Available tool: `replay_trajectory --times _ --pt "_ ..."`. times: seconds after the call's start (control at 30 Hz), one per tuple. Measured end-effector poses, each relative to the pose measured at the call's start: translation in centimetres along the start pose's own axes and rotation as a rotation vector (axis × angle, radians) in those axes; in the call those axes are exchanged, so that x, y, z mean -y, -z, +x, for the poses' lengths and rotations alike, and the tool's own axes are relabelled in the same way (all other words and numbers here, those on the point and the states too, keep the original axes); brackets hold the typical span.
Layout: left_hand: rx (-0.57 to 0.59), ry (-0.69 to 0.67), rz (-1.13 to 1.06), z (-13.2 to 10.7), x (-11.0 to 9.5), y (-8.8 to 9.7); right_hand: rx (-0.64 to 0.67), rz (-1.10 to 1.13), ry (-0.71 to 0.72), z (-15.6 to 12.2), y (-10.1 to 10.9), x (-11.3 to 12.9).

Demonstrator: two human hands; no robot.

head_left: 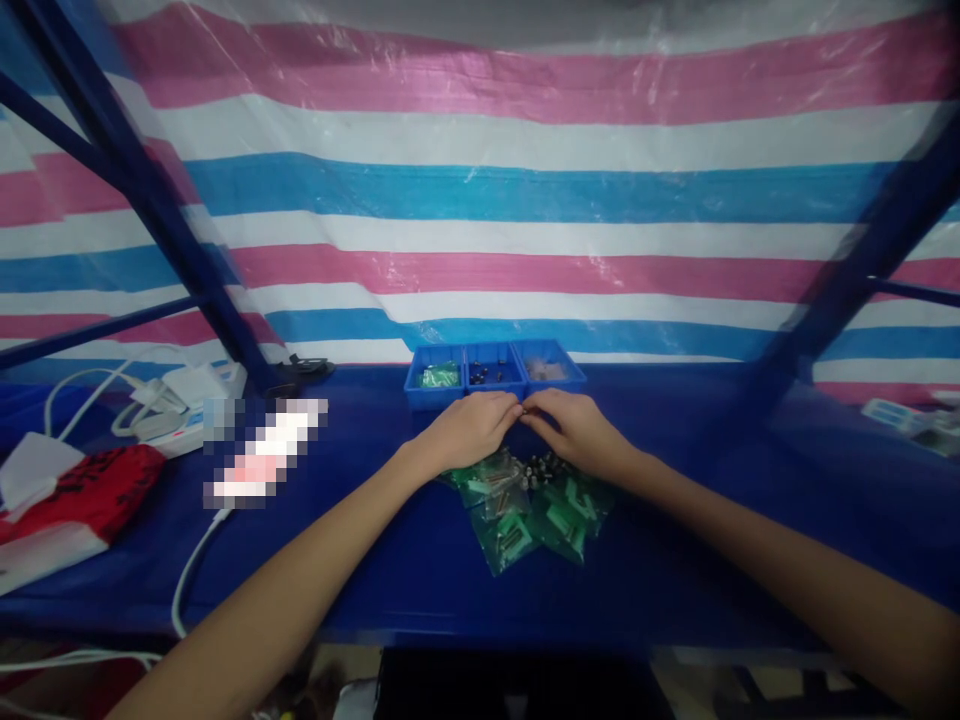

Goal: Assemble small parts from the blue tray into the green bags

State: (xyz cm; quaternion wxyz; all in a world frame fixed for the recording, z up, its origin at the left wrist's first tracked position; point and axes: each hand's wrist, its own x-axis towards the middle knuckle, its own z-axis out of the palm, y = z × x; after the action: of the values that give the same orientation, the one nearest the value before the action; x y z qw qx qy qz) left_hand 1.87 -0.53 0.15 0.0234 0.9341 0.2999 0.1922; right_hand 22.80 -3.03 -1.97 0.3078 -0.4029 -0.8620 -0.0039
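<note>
My left hand (472, 428) and my right hand (574, 430) meet fingertip to fingertip over the blue table (675, 560), just in front of a row of three small blue bins (495, 372). Both hands have their fingers pinched together on a tiny part that is too small to make out. Under and just behind the hands lie several clear bags of green parts (525, 510) and a small heap of dark metal pieces (540, 467). The left bin holds green parts, the middle one dark bits, the right one pale bits.
A striped pink, white and blue tarp (525, 200) hangs behind the table. Blue steel frame bars (150, 200) slant at left and right. At left lie a white power strip and cables (172, 410), a red-and-white bag (75, 500) and a blurred object (262, 450).
</note>
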Motion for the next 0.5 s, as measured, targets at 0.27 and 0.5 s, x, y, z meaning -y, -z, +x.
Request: replay_trajectory --times 0.27,0.5 --pt "-0.071 0.093 -0.023 0.1 -1.0 -0.3 -0.075 -0.557 0.234 -0.2 0.4 0.5" --pt "-0.329 0.185 -0.208 0.8 -1.8 0.0 -0.14 -0.669 0.212 1.7 0.7 0.0"
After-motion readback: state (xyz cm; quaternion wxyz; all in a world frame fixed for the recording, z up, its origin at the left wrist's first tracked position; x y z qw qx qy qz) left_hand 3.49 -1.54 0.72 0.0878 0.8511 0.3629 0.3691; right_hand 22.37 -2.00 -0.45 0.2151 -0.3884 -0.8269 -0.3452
